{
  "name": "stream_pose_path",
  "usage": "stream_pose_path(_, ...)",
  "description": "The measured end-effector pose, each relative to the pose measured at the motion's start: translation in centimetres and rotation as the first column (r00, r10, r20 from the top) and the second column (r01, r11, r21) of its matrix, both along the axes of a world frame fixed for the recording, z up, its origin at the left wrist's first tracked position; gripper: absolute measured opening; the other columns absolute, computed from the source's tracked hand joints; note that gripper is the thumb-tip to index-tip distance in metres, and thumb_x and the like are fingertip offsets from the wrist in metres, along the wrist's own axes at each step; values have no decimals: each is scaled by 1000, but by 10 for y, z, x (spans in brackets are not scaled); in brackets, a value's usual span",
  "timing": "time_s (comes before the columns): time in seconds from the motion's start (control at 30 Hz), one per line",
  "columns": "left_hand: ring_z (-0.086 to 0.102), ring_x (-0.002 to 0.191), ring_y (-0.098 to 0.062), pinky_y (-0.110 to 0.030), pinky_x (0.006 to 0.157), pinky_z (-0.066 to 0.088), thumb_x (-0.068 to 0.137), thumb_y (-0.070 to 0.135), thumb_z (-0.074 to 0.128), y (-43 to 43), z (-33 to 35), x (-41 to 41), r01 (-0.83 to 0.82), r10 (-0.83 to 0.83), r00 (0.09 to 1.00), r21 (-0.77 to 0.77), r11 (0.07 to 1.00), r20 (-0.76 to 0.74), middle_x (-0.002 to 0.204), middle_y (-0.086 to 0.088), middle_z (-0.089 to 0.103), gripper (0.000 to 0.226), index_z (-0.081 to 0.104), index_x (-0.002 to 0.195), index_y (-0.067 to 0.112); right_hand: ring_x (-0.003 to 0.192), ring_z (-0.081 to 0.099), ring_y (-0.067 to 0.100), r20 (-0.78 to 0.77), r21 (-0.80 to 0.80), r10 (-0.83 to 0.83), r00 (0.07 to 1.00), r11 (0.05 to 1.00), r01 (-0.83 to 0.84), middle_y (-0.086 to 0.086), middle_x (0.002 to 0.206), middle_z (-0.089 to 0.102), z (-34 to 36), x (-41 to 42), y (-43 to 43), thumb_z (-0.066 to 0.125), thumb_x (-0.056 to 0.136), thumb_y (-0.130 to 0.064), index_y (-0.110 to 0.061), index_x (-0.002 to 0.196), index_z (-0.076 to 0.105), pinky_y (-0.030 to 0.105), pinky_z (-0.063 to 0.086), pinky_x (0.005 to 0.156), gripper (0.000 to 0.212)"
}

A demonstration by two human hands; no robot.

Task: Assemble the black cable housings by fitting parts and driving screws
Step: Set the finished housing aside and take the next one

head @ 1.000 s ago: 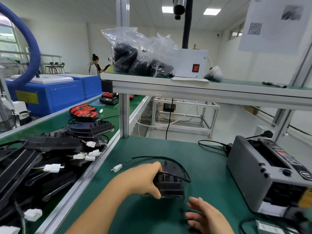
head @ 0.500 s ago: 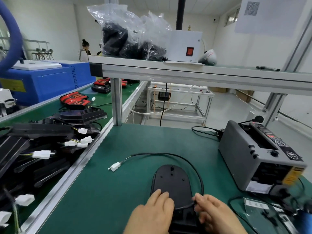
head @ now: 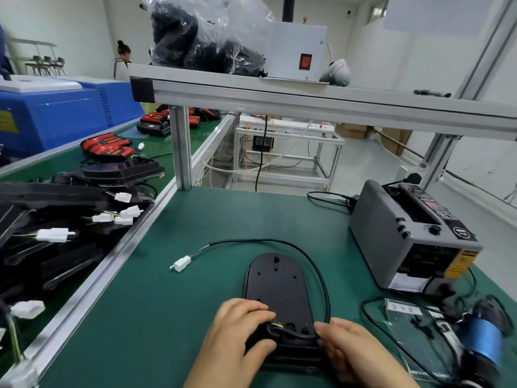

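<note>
A flat black oval housing (head: 275,284) lies face down on the green mat near the front edge. Its black cable (head: 313,261) loops round the right side and far end, ending in a white connector (head: 181,263) to the left. My left hand (head: 237,331) grips the housing's near left end, fingers over the spot where yellow and blue wires enter. My right hand (head: 347,348) holds the near right end, fingertips pinching the cable against the housing.
A grey tape dispenser (head: 411,236) stands at the right. A clear bag of small black parts (head: 414,329) and a blue-bodied tool (head: 484,343) lie at the near right. A heap of black housings with white connectors (head: 56,225) fills the left conveyor. A shelf (head: 307,99) spans overhead.
The housing, lifted on edge in my left hand a second ago, now lies flat. Both hands have closed on its near end, and the view has tilted down.
</note>
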State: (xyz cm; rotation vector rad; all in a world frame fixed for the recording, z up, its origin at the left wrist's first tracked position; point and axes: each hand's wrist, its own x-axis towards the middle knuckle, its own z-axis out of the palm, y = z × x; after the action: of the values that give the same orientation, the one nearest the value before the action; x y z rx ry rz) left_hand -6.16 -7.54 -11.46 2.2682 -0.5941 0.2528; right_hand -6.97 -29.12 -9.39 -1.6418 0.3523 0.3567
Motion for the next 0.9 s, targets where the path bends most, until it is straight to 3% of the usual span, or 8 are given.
stream_pose_path(0.1, 21, 125, 13, 0, 96, 16, 83, 36, 67, 0, -3, -2, 5, -6, 1000, -40, 999, -24, 116, 38, 45, 29, 58, 110, 44, 38, 34, 12, -10, -112, 74, 997, 991, -74, 2, 49, 43, 9, -1, -2, 67, 84, -28, -16, 54, 54, 18, 23, 38, 35)
stream_pose_path(0.23, 24, 123, 15, -4, 97, 19, 78, 41, 61, -1, -2, -5, 23, -22, 1000, -69, 997, 2, 116, 37, 48, 30, 52, 105, 51, 38, 42, 12, -46, -287, 196, 980, 937, -201, -2, 48, 51, 17, -4, -3, 62, 85, -44, -18, 56, 58, 19, 31, 39, 40)
stream_pose_path(0.37, 36, 112, 12, -27, 93, 36, 74, 51, 58, -2, -6, -4, -9, 18, 994, -82, 997, 111, 115, 30, 55, 37, 66, 108, 38, 38, 46, 10, -33, -292, 207, 978, 934, -207, -5, 47, 54, 15, -9, -4, 60, 85, -52, -19, 53, 60, 19, 35, 39, 46)
stream_pose_path(0.5, 43, 99, 3, -38, 72, 49, 74, 50, 50, -9, -3, -4, -41, 52, 975, -54, 998, 218, 110, 27, 52, 39, 55, 110, 39, 39, 47, 8, 3, -282, 195, 981, 941, -187, -6, 48, 54, 12, -13, -5, 55, 88, -55, -21, 53, 59, 19, 38, 40, 49)
stream_pose_path(0.7, 34, 109, 16, -37, 71, 43, 75, 53, 47, -8, -8, -6, -72, 79, 981, -43, 996, 179, 120, 36, 45, 42, 51, 115, 43, 41, 48, 8, 34, -249, 176, 984, 955, -162, -6, 51, 55, 17, -17, -12, 51, 95, -41, -20, 62, 60, 18, 40, 41, 40)
stream_pose_path(0.9, 31, 112, 21, -38, 71, 45, 76, 60, 46, -10, -12, -6, -91, 95, 983, -33, 995, 155, 119, 36, 46, 44, 48, 119, 47, 46, 51, 6, 134, -455, 4, 991, 889, 59, -7, 56, 58, 36, -19, -60, 59, 89, -18, -18, 72, 63, 18, 40, 47, 18)
